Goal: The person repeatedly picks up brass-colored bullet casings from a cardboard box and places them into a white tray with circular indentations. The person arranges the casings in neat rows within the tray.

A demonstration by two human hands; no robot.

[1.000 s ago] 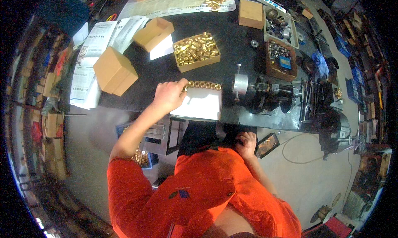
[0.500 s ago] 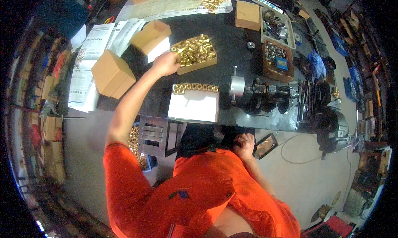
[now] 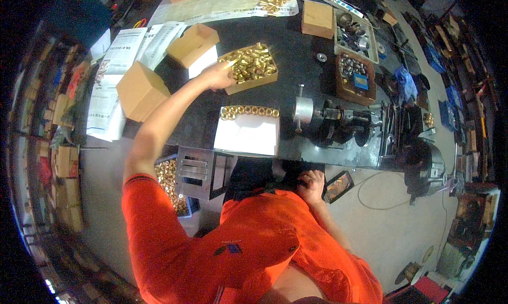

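My left hand (image 3: 218, 76) reaches across the bench to a cardboard box (image 3: 253, 86) heaped with brass fittings (image 3: 254, 60). Its fingers are over the box's left end, against the fittings, and too blurred to tell whether a piece is between them. Nearer to me lies a white-topped box (image 3: 247, 133), with short brass nuts (image 3: 259, 112) lined up along its far edge and a few more at the left. My right hand (image 3: 311, 184) rests on my lap below the bench edge, its fingers curled in, with nothing seen in them.
Right of the white box stands a bench fixture with a metal chuck (image 3: 303, 110). Beyond it are a wooden box of metal parts (image 3: 353, 76) and a parts tray (image 3: 360, 39). Cardboard boxes (image 3: 142, 91) and newspapers (image 3: 114, 87) lie left. A blue crate of brass parts (image 3: 172, 185) sits below.
My left hand has shifted slightly to the right over the box's left end, and my left elbow has swung outward to the left. My right hand stays put.
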